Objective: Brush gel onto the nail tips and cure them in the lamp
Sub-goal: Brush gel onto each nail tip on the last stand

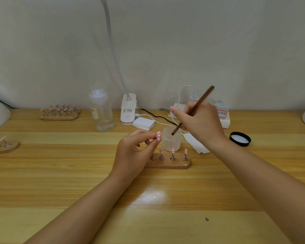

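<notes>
My left hand (pixel 136 152) pinches a pink nail tip with white dots (pixel 158 136) on its small stand, lifted just left of the frosted gel jar (pixel 171 140). My right hand (pixel 199 122) grips a brown brush (pixel 195 108), whose lower end dips into the open jar. In front of the jar lies a wooden holder (pixel 171 163) carrying several metal stands, some with pink nail tips (pixel 173 150). A small white lamp on a gooseneck (pixel 128 110) stands at the back.
The jar's black lid (pixel 240 139) lies to the right. White wipes (pixel 195 143) and a pad stack (pixel 143 123) lie near the jar. A clear bottle (pixel 102 111) stands back left. Two more nail-tip holders (pixel 60 112) (pixel 2 145) sit at the left. Cables and a white box (pixel 224 117) line the wall.
</notes>
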Available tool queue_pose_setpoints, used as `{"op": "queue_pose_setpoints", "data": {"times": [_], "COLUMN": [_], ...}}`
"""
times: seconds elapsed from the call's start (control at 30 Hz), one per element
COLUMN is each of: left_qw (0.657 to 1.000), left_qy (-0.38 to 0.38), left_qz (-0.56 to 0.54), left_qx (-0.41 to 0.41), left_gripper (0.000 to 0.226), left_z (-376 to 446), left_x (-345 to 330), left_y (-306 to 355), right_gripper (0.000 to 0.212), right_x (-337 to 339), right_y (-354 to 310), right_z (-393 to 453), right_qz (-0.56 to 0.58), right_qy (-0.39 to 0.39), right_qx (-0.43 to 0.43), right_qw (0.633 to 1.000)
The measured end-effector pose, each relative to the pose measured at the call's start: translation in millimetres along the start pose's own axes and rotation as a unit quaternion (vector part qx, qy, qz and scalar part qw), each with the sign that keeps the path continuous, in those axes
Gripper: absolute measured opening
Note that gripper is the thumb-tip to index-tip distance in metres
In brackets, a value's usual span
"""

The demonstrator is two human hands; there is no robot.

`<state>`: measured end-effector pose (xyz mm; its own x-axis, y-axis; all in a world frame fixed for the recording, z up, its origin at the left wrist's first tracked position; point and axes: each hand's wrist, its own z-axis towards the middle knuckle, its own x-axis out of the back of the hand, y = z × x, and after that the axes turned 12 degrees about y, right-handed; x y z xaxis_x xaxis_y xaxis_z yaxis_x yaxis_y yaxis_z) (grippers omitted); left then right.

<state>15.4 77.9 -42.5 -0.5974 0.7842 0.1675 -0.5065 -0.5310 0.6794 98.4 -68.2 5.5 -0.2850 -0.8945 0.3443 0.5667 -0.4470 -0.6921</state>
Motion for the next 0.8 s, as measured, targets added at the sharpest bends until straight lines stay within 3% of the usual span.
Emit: {"op": "queue_pose_setpoints", "data": {"times": [0.17, 0.37, 0.63, 0.8], "left_qw": [1.0, 1.0, 1.0, 1.0], "left_qy": [-0.005, -0.014, -0.014, -0.013], "left_qz": [0.014, 0.019, 0.024, 0.026], "left_qx": [0.014, 0.007, -0.001, -0.005], "left_gripper": [0.015, 0.013, 0.013, 0.006], "left_z": [0.0, -0.4, -0.4, 0.1], "left_x": [0.5, 1.1, 1.1, 1.5], "left_y": [-0.8, 0.0, 1.5, 1.0], "right_gripper": [0.041, 0.036, 0.033, 0.035], "right_x": [-8.6, -19.7, -28.7, -14.6], "right_y": [3.4, 7.2, 3.7, 4.6], "right_z": [10.5, 7.8, 6.9, 15.2], "right_qz": [-0.118, -0.167, -0.141, -0.044], "right_qy": [-0.063, -0.095, -0.11, -0.036], "right_qx": [0.033, 0.049, 0.028, -0.057], "right_qw": [0.991, 0.98, 0.983, 0.997]}}
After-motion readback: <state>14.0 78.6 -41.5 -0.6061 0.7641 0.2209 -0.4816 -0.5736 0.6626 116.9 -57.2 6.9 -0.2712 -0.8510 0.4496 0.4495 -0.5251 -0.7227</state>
